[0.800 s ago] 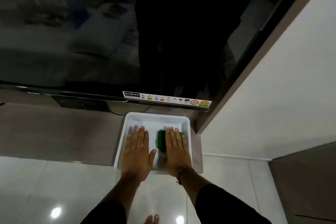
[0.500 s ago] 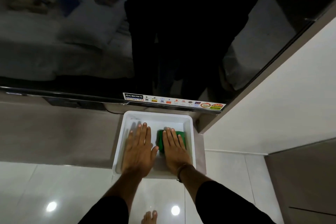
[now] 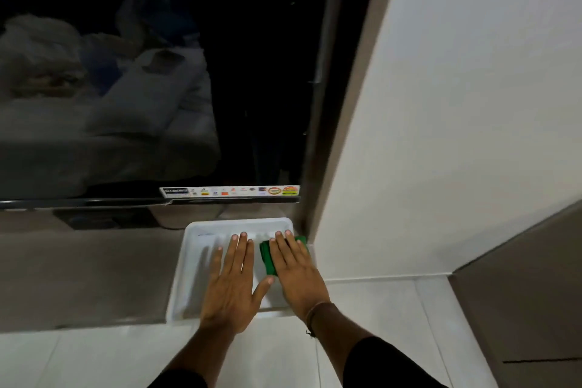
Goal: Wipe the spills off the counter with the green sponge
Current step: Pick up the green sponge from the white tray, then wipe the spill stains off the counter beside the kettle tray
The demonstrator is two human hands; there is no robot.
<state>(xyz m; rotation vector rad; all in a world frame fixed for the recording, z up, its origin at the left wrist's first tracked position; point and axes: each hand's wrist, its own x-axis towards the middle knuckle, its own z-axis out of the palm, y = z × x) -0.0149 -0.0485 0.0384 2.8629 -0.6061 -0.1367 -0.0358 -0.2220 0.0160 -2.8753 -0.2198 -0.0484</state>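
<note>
Head view looks down at two hands inside a white tray [image 3: 189, 264]. On the far left, a brown counter [image 3: 78, 274] runs along under a big dark TV screen [image 3: 126, 88], and the tray sits on the right end of that counter. A strip of little stickers [image 3: 230, 191] is stuck along the bottom edge of the screen, just above the tray.

Next comes the left hand [image 3: 231, 287]. It lies flat, palm down, on the tray floor. Its fingers are straight and spread a little, with the thumb pointing out to the right. It holds nothing.

Just beside it is the green sponge [image 3: 268, 257]. It lies in the right part of the tray, close to the right wall. The right hand [image 3: 296, 274] rests flat on top of the sponge, so only the left edge and a far corner of the sponge peek out. Those fingers are straight and close together, pressing down, not curled around it. A thin band [image 3: 311, 313] goes around the right wrist.

To the right stands a white wall [image 3: 456, 120]. White floor tiles [image 3: 94, 356] show below the counter.
</note>
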